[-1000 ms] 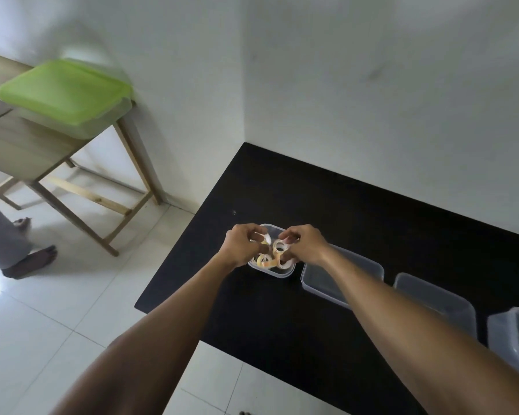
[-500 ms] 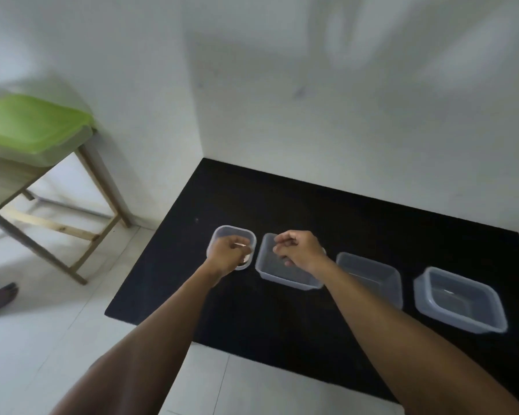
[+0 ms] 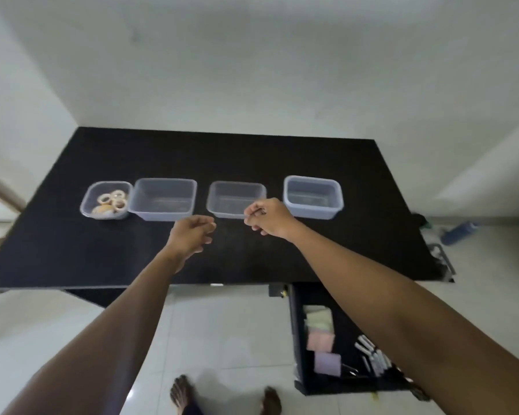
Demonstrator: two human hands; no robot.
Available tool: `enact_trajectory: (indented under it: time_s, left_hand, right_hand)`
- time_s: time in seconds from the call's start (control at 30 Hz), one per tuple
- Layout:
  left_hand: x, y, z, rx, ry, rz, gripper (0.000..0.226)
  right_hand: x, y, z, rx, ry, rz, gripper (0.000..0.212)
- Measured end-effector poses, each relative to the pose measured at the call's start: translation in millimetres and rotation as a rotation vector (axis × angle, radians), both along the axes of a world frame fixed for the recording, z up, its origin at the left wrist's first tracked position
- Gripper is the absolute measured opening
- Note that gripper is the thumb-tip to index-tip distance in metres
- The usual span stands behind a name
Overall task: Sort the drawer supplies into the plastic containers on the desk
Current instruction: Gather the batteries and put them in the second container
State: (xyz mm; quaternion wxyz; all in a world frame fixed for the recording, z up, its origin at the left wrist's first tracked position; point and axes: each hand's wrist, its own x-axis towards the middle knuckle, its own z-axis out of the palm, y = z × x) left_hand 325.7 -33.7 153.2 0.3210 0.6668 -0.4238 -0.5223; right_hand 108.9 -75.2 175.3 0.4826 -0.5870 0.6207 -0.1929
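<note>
The person is going bare-armed, left forearm (image 3: 126,319) and right forearm (image 3: 372,283) uncovered to the picture's edge; left grip (image 3: 192,235) and right grip (image 3: 267,218) are bare, and both feet (image 3: 180,393) are going unshod.

Black desk (image 3: 102,259) carries 4 clear plastic containers (image 3: 162,215) in 1 row; left 2 touch.
</note>
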Motion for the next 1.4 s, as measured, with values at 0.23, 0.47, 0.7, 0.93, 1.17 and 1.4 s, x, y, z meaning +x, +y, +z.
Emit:
enact_trajectory:
  time_s: [0.23,0.47,0.7,0.93,1.17,1.4]
  left_hand:
    - [-113,59,-16,0.048,0.046,-0.07,0.014]
    - [-201,123,-37,0.08,0.104,-0.198,0.014]
    - [-264,188,-77,0.194,0.082,-0.296,0.012]
    - [-330,205,-113,0.219,-0.016,-0.34,0.016]
    - [-379,211,-174,0.222,-0.181,-0.404,0.016]
    - [-408,197,-211,0.115,-0.365,-0.52,0.031]
  right_hand:
    - [-107,77,-10,0.012,0.034,-0.08,0.015]
    - [-200,166,-28,0.055,0.041,-0.271,0.019]
    - [-276,246,-64,0.14,0.077,-0.355,0.015]
    - [-349,262,-109,0.197,0.122,-0.338,0.016]
    - [-395,238,-181,0.205,0.185,-0.181,0.019]
    - [-400,225,-227,0.205,0.267,-0.147,0.029]
